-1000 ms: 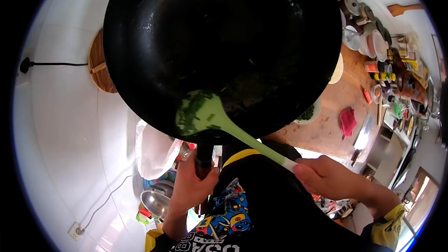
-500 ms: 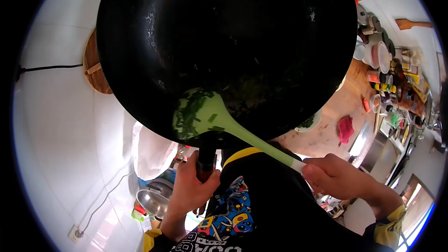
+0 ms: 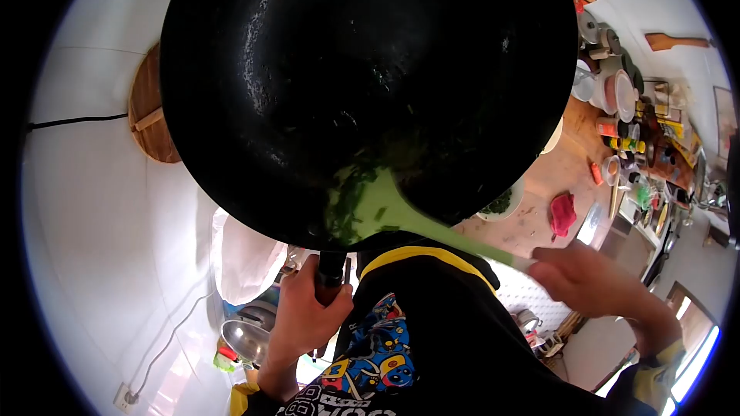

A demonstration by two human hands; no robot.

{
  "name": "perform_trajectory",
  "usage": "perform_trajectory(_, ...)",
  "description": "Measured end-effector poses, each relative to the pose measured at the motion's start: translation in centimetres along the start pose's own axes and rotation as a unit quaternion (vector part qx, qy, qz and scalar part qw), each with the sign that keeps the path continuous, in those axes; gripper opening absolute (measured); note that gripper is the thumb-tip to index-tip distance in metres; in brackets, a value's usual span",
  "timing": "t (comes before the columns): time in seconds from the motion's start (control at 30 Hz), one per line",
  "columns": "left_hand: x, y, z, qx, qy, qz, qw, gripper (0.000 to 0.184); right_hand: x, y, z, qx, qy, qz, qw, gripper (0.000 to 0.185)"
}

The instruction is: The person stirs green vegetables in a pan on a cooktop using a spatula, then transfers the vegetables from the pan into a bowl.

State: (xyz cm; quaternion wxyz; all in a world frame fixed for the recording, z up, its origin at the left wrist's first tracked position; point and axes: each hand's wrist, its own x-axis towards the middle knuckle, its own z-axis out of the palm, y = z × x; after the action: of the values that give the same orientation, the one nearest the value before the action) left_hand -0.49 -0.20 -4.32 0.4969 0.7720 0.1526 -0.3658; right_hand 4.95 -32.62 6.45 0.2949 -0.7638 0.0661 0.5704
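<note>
A large black wok (image 3: 432, 38) fills the upper middle of the head view, tilted so that its inside faces me. My left hand (image 3: 312, 310) is closed around the wok's dark handle (image 3: 331, 266). In my right hand (image 3: 582, 277) is the handle end of a pale green spatula (image 3: 381, 200), its broad head inside the wok near the lower rim. Chopped green leaves (image 3: 351, 196) cling to and lie beside the spatula head. Small green bits are scattered over the dark wok surface.
To the right, a bowl of chopped greens (image 3: 501, 204) stands on the counter (image 3: 539, 231), partly behind the wok. A red cloth (image 3: 563, 214), jars and bottles lie farther right. At left are a round wooden lid (image 3: 150, 119) and a metal pan (image 3: 247, 335).
The spatula and my right hand have shifted to the right, and the spatula head now sits farther right along the lower wok. My left hand still grips the wok handle.
</note>
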Motion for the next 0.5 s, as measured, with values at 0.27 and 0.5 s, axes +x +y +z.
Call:
perform_trajectory(0.27, -0.7, -0.6, -0.9, -0.001, -0.005, 0.006, 1.000, 0.019, -1.6, 2.2, -1.1, -0.059, 0.080, 0.063, 0.993, 0.036)
perform_trajectory(0.5, -1.2, -1.0, -0.2, -0.082, -0.005, -0.014, 0.997, 0.020, 1.2, 0.7, 2.5, 0.030, 0.002, 0.007, 1.000, 0.039)
